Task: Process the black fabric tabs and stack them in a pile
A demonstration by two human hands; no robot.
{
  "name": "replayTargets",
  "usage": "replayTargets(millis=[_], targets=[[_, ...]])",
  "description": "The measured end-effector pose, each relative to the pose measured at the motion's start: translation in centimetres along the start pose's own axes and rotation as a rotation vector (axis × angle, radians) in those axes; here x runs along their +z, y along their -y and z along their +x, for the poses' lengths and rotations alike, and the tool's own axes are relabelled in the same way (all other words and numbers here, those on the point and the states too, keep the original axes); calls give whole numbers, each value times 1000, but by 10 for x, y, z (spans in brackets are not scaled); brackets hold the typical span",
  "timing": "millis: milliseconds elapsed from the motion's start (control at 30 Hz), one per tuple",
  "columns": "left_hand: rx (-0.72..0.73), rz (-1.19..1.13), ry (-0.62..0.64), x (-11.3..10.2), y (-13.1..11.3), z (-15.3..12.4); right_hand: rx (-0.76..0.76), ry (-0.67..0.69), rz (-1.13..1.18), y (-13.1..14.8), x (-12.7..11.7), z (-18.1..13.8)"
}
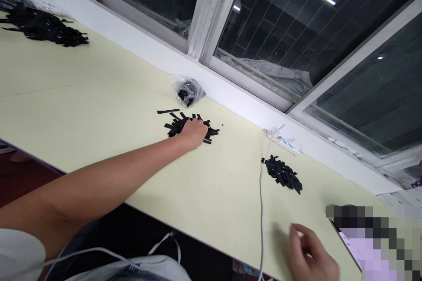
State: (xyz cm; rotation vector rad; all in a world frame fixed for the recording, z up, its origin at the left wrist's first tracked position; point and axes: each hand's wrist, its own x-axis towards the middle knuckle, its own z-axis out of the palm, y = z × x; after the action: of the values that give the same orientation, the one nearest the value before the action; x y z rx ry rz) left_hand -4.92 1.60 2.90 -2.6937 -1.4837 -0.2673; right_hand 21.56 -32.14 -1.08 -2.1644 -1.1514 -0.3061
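My left arm stretches far across the pale yellow table (99, 109). My left hand (194, 132) lies knuckles-up on a pile of short black strips (180, 124), with its fingers curled down into them. Close to the table's front edge my right hand (311, 254) rests with its fingers loosely bent, and nothing shows in it. A second pile of black strips (283, 174) lies between the two hands, nearer the window.
A clear plastic bag with black pieces (187, 91) sits by the window sill. A white cable (262, 210) runs from a power strip (288, 142) down over the table's front edge. A larger heap of black strips (42, 26) lies far left. A blurred phone-like object (372, 246) is at right.
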Motion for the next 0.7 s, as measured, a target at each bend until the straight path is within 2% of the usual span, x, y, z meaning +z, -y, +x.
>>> replayTargets(millis=[67,133,233,300,400,533,633,700], targets=[[26,26,34,0,0,1,-257,82,112,46,15,2],[52,36,2,-1,-1,1,-446,110,178,84,25,19],[64,39,-34,-4,0,1,-599,146,204,124,38,59],[74,31,-59,-6,1,1,-644,134,219,141,52,82],[85,1,-89,-8,4,2,-569,99,257,150,82,99],[106,-25,-113,-7,5,2,-412,146,347,137,121,95],[113,-32,-141,-5,4,2,-336,242,394,127,132,92],[118,-33,-139,-4,2,2,-281,246,429,128,130,93]])
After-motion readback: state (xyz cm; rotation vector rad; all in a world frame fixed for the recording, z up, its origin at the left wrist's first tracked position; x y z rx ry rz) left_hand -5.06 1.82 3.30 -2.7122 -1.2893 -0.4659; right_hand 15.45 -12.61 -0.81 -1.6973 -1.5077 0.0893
